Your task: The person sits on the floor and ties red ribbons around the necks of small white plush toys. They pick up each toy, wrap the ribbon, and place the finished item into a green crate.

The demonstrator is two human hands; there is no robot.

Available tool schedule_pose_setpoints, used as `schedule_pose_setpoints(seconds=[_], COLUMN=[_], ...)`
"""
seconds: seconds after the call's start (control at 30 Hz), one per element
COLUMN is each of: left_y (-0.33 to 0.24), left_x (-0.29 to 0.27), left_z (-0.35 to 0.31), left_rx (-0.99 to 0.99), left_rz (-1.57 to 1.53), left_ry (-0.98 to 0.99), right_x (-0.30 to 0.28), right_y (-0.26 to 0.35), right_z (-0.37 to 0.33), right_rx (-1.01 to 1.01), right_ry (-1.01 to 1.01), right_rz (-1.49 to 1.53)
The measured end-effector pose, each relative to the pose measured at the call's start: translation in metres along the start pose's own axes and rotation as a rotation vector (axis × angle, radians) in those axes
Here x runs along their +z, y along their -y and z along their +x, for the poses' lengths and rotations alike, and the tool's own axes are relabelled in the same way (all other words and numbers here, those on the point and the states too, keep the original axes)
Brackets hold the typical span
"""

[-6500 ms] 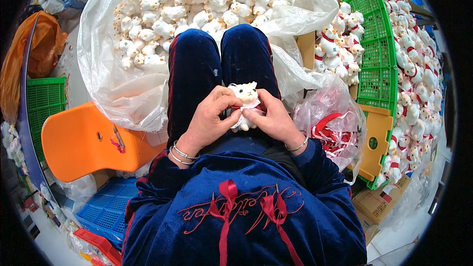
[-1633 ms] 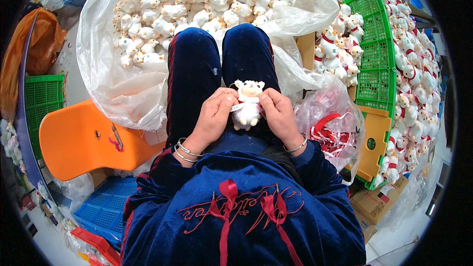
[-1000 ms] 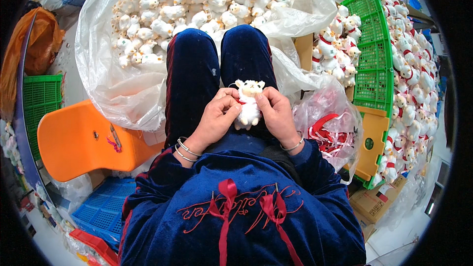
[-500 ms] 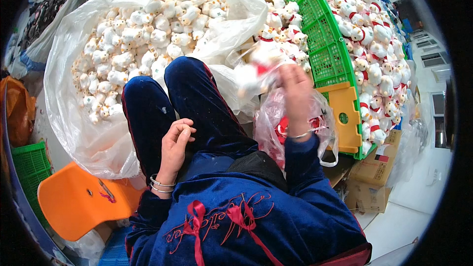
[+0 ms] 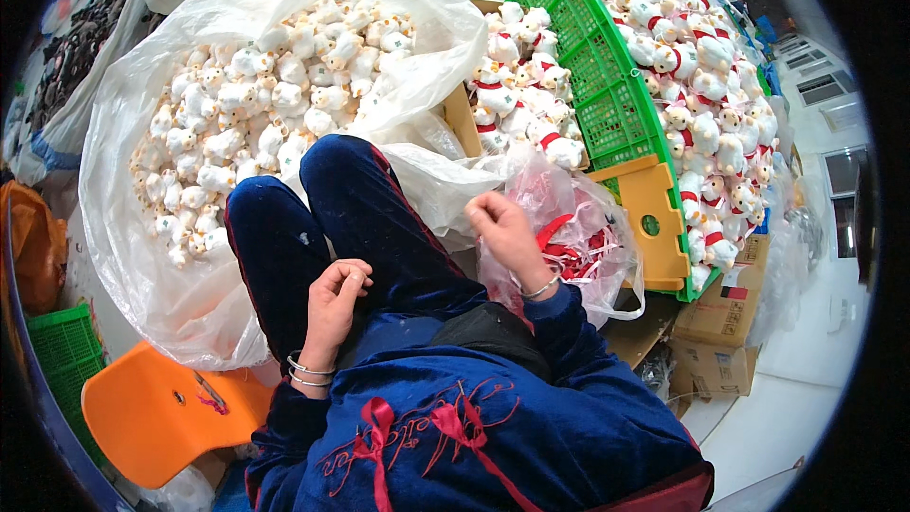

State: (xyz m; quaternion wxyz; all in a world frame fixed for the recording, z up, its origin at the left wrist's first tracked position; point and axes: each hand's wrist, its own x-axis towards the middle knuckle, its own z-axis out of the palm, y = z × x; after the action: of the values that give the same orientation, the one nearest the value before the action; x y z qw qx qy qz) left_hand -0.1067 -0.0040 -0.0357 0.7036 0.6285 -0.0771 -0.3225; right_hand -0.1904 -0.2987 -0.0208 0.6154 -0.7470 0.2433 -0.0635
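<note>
My left hand point(image 5: 336, 292) rests above my lap, its fingers curled in with the thumb against them; nothing shows in it. My right hand point(image 5: 505, 230) is over the near edge of a clear plastic bag point(image 5: 621, 270) at my right knee. Its fingers are bent together and no object shows between them. Inside that bag lies a tangle of red ribbon strips point(image 5: 580, 251). Beyond it, a cardboard box point(image 5: 463, 123) holds a heap of white plush toys with red bands point(image 5: 517, 100).
In front of my knees a large translucent sack point(image 5: 118, 218) holds many white plush toys without bands point(image 5: 246, 100). A green plastic crate point(image 5: 597, 66) stands right, heaped with banded plush toys point(image 5: 706, 104). Cardboard cartons point(image 5: 720, 341) sit at right. An orange chair point(image 5: 161, 412) is at left.
The banded plush toy that my right hand held has left it and lies among the heap in the box. That hand has drawn back left and nearer. My left hand has barely moved.
</note>
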Motion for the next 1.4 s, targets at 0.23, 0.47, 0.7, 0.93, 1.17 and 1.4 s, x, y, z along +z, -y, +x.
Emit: schedule_pose_setpoints(seconds=[0.23, 0.47, 0.7, 0.93, 1.17, 1.4], left_y=[0.002, 0.007, 0.01, -0.012, -0.035, -0.056], left_x=[-0.008, -0.009, -0.012, -0.01, -0.029, -0.073], left_z=[-0.002, 0.0, 0.003, 0.006, 0.016, 0.049], left_rx=[-0.012, -0.025, -0.044, -0.099, 0.342, 0.506], left_rz=[-0.004, 0.012, -0.017, -0.012, 0.179, 1.035], left_ry=[-0.035, -0.038, -0.052, -0.117, -0.278, -0.491], right_x=[-0.014, -0.191, -0.199, -0.171, -0.107, 0.114], right_y=[-0.004, -0.106, -0.163, -0.108, -0.054, 0.047], right_z=[0.016, 0.104, 0.131, 0.164, 0.16, 0.085], right_rx=[-0.002, -0.127, 0.252, 0.239, -0.366, -0.515], right_ry=[-0.025, -0.757, -0.591, -0.586, -0.424, 0.277], right_rz=[-0.114, -0.386, -0.867, -0.84, -0.407, -0.48])
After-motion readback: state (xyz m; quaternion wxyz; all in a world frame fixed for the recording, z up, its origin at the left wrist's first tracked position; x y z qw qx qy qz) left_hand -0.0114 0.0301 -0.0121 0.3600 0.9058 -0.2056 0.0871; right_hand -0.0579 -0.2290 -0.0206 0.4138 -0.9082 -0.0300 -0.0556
